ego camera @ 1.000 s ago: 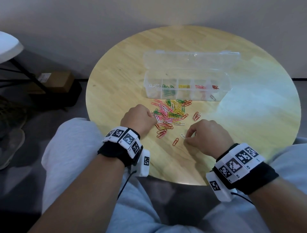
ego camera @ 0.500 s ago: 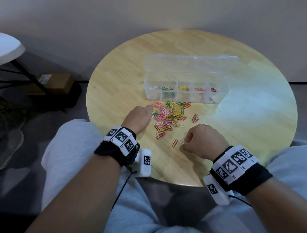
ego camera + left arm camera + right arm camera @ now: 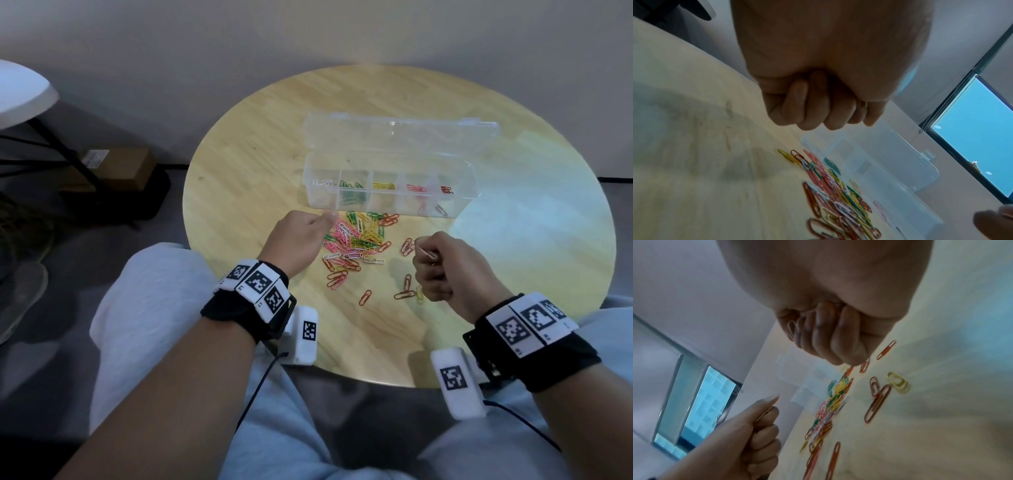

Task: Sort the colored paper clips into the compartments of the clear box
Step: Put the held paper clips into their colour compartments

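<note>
The clear box [image 3: 390,205] stands open on the table, its lid [image 3: 400,133] laid back behind it. Its compartments hold white, green, yellow, pink and red clips, left to right. A mixed pile of colored paper clips [image 3: 356,240] lies just in front of the box. My left hand [image 3: 329,217] hovers at the pile's far left corner, near the box's left end, thumb and forefinger pinching a thin pale clip [image 3: 764,412]. My right hand [image 3: 423,250] is raised right of the pile, fingers curled, pinching a white clip [image 3: 791,328].
A few red and yellow clips [image 3: 406,284] lie loose below my right hand. The round wooden table [image 3: 513,257] stands against a wall. My knees are at its near edge. On the floor to the left are a white stool [image 3: 20,92] and a cardboard box [image 3: 120,168].
My left hand has moved from the pile's near left side forward toward the box's left end. My right hand has lifted off the table with the white clip and turned upward.
</note>
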Demonstrator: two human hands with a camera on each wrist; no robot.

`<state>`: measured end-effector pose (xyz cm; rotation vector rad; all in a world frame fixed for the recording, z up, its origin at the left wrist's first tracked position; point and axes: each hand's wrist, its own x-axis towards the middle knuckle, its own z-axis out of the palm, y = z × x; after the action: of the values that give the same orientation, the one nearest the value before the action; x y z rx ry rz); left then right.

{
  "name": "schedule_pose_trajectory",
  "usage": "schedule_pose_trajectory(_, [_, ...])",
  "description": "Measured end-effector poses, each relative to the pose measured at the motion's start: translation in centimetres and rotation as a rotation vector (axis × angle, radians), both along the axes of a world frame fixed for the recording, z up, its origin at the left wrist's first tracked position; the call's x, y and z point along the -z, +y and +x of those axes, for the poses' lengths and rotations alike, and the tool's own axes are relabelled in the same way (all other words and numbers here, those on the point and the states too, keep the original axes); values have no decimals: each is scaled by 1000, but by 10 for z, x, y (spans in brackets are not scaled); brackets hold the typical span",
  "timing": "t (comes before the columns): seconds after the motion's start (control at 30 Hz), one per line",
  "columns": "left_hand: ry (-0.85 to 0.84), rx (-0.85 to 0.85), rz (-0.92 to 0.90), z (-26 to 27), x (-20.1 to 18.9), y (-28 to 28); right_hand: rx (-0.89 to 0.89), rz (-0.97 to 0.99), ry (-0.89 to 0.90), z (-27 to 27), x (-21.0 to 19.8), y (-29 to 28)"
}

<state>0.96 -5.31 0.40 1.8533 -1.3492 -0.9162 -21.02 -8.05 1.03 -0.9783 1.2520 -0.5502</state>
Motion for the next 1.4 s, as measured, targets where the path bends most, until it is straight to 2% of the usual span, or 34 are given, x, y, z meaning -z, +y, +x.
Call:
schedule_pose_trajectory(0.13, [39, 37, -70, -1, 1, -1, 63, 88, -165, -2, 3, -4])
schedule_pose_trajectory(0.3, [76, 54, -64, 3, 3, -1, 139, 88, -197, 4, 12, -15])
schedule_pose_trajectory(0.33, [81, 51, -57, 5, 4, -1, 128, 71, -135, 6, 13, -18])
schedule_pose_trajectory(0.37, [84, 46, -51, 6, 5, -1, 87, 17, 0, 8, 13, -20])
schedule_pose_trajectory(0.47, [85, 33, -31, 9, 6, -2, -160, -290, 548, 17, 13, -21])
schedule_pose_trajectory(0.53, [64, 45, -8, 8, 6, -1, -305, -431, 752, 24, 15, -22])
schedule_pose_trajectory(0.63, [36, 82, 60, 7, 7, 0, -402, -491, 925, 29, 15, -25])
schedule_pose_trajectory(0.77, [-14, 143, 148, 3, 5, 3, -485, -559, 1052, 36, 8, -26])
schedule_pose_trajectory(0.9, [-32, 175, 158, 0, 3, 4, -620, -495, 1163, 38, 5, -25])
schedule_pose_trajectory(0.97, [-45, 182, 160, 1, 4, 4, -683, -422, 1118, 35, 4, -25])
schedule_pose_trajectory(1.03, [-52, 183, 166, 2, 4, 5, -669, -340, 965, 31, 0, -24])
schedule_pose_trajectory(1.17, [-30, 171, 165, 1, 5, 4, -455, -124, 644, 16, -8, -23])
schedule_pose_trajectory(1.3, [-19, 204, 171, -5, 1, 7, -438, -153, 641, 11, -14, -27])
schedule_pose_trajectory(1.4, [-26, 203, 179, -5, 1, 8, -292, -160, 546, 12, -20, -31])
